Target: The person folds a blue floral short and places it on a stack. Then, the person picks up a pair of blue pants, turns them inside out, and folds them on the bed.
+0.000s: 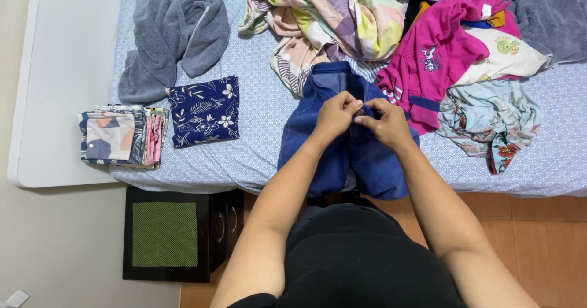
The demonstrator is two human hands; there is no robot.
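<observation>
Both hands meet over a blue denim garment (351,155) lying on the bed (257,155), its lower end hanging over the near edge toward the person. Left hand (335,115) pinches the denim at its middle front, fingers closed on the fabric; right hand (386,123) does the same just beside it, fingertips of the two hands touching or nearly so. What exactly sits between the fingertips is too small to tell, maybe a button or fastener. Beyond the hands: a heap of pastel patterned cloth (330,17). Right of the right hand, just beside it: a pink top (437,57), then a white printed piece (504,57) and a light floral garment (489,121) further right; a grey cloth (550,14) at the far right. Left of the left hand, apart from it: a folded navy floral piece (205,110), further left a stack of folded clothes (119,137) at the bed's edge, and a grey towel (174,29) beyond those. Below the stack, off the bed, a dark cabinet (183,234) with a green mat (165,234) on top.
</observation>
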